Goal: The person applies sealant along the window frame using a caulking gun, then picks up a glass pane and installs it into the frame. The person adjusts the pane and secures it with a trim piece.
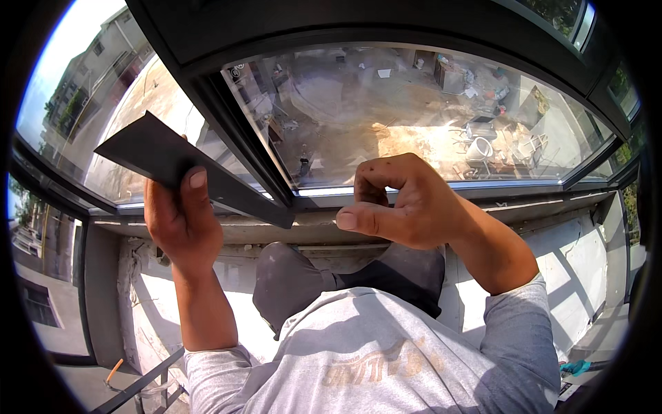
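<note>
My left hand [181,214] is closed around a long dark grey strip [200,165], flat and straight-edged like a metal trim piece. My thumb presses its near face, and the other fingers are mostly hidden behind it. The strip slants from upper left down to the right, its lower end in front of the window frame's bottom corner. My right hand [407,203] is raised to the right of that end, apart from it, with fingers curled and thumb pointing left. Whatever those fingers may hold is hidden. Before me stands the dark window frame [241,131] with its glass pane [345,103].
A ledge [331,238] runs under the window, just beyond my knees. White floor or wall surface [552,269] lies to the right. Dark metal bars [145,379] and an orange-tipped piece [114,370] are at lower left. Beyond the glass, a white bucket [478,150] sits among debris.
</note>
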The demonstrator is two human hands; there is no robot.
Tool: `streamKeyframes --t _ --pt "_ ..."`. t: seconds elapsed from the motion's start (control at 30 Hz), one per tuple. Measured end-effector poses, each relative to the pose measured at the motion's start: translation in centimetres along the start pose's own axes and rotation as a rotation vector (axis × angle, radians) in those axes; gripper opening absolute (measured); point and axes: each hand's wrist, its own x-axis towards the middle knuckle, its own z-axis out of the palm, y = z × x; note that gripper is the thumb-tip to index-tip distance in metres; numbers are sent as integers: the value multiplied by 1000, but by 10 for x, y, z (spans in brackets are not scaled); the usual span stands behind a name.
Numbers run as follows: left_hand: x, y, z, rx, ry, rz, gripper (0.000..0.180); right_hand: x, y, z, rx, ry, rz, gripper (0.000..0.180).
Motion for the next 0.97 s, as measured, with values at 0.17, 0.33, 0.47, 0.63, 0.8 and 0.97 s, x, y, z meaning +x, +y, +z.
streamKeyframes --t 0.17,0.33,0.47,0.63,0.8,0.97 --pt "25 -7 55 10 -87 131 19 64 82 75 -187 40 230 46" --pt "7 -30 82 98 -68 68 30 116 114 121 -296 199 114 43" --pt "4 -48 82 86 -29 18 31 135 135 134 -439 226 69 46" --pt "2 -61 68 193 -54 44 26 142 119 138 -674 158 65 42" --pt "14 -66 63 283 -150 -14 30 154 102 131 -798 64 84 38" --pt "21 -64 55 383 -197 7 33 154 109 133 -743 143 -4 36"
